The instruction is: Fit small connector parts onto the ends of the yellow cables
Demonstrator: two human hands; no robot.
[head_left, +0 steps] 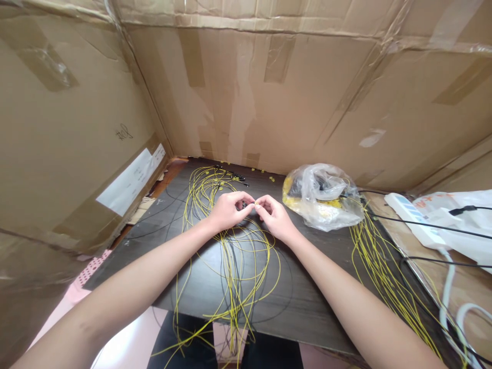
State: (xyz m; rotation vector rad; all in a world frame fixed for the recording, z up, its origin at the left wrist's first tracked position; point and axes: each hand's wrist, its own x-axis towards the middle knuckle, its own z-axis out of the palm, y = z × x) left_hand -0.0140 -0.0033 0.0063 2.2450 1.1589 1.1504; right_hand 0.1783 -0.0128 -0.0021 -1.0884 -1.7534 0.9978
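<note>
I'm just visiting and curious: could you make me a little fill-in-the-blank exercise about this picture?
1. Beyond the left hand and right hand, the back wall is made of ____.
2. Most wires hanging over the near edge of the table are coloured ____.
3. The plastic bag lies nearer the ____ hand.
Missing words: cardboard; yellow; right.
</note>
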